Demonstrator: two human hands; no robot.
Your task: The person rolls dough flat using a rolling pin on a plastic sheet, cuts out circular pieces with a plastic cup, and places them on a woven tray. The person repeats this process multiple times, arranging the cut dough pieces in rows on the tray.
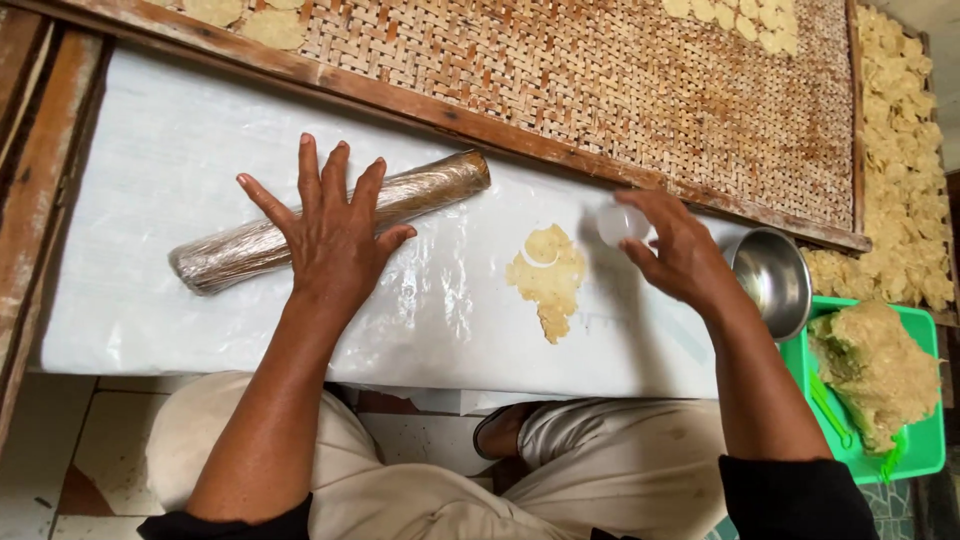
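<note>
Left hand (335, 235) partly hides the wrapped rolling pin (330, 222); right hand (680, 250) half-hides a small cup (620, 222).

The left hand (330, 235) lay flat, fingers spread, on a plastic-wrapped rolling pin (330, 222) on the white-covered worktop (150, 200). The right hand (680, 250) held a small clear round cutter (620, 223) just beside a flattened piece of dough (550, 285) with a cut circle in it. A steel bowl (775, 280) stood near the wrist, beside a green tray (925, 440) of dough.
</note>
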